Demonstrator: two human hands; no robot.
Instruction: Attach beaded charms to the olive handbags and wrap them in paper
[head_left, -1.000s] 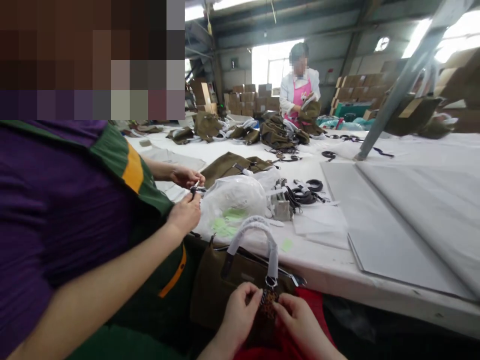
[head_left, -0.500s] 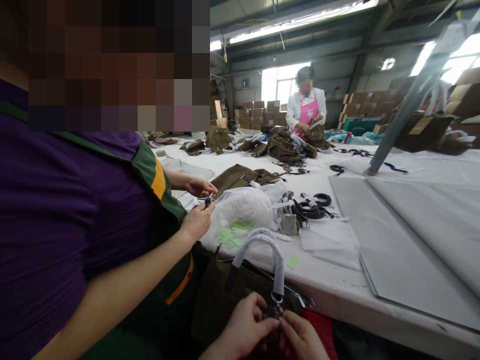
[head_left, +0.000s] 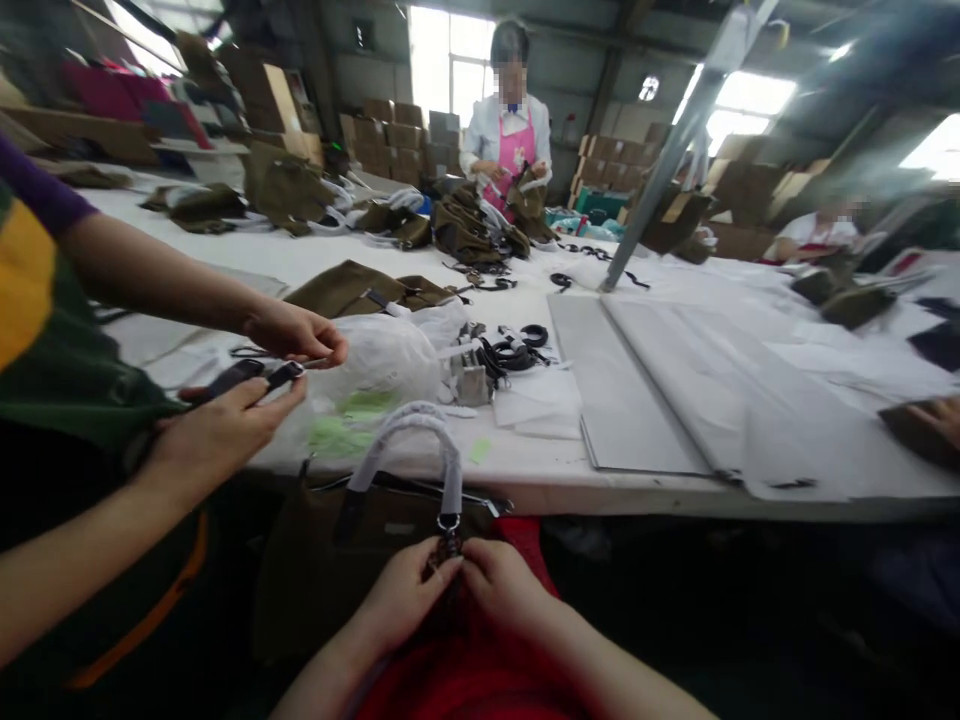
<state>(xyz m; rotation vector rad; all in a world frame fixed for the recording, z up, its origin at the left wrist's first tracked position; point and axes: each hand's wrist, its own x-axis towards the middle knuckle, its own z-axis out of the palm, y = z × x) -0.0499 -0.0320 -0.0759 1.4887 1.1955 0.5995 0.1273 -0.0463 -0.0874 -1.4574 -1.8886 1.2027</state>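
A dark olive handbag (head_left: 322,570) hangs at the table's near edge, its arched handle (head_left: 411,415) wrapped in whitish protective film. Below the handle's right end is a metal ring (head_left: 448,522), and a small metal clasp (head_left: 451,545) hangs from it. My left hand (head_left: 401,590) pinches the clasp from the left, thumb and fingertips closed. From the other side my right hand (head_left: 506,585) grips it too, its fingertips almost touching the left thumb. Whatever dark piece continues below the clasp is mostly hidden by my fingers.
On my left, a co-worker's hands (head_left: 225,430) handle a dark strap with a metal end. The white table (head_left: 525,490) carries a plastic bag (head_left: 382,355), coiled black straps (head_left: 517,350), grey boards (head_left: 630,390) and olive bags (head_left: 480,225). A slanted metal post (head_left: 667,150) rises beyond.
My view has swung right, so the table scene sits further left. Both my hands stay at the clasp below the handle. The co-worker's hands with the strap now show larger at the left.
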